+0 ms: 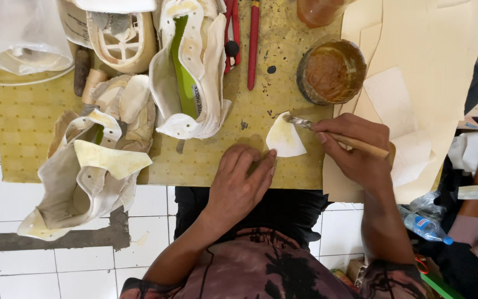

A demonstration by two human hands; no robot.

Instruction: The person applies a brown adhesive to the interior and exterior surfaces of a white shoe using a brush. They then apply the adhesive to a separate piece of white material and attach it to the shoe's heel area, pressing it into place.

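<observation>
A small white leather piece (285, 138) lies flat on the yellow work board (206, 160). My left hand (239, 180) rests palm down on the board, its fingertips pressing the piece's lower left edge. My right hand (355, 152) grips a wooden-handled brush (338, 135), whose bristle tip touches the top of the piece. An open round tin of brown glue (331, 72) stands just behind the brush.
White shoe uppers (192, 66) and cut leather parts (87, 171) are piled on the board's left half. Red-handled tools (253, 44) lie at the back. Cream paper sheets (416, 83) cover the right side. A plastic bottle (427, 228) lies at lower right above white floor tiles.
</observation>
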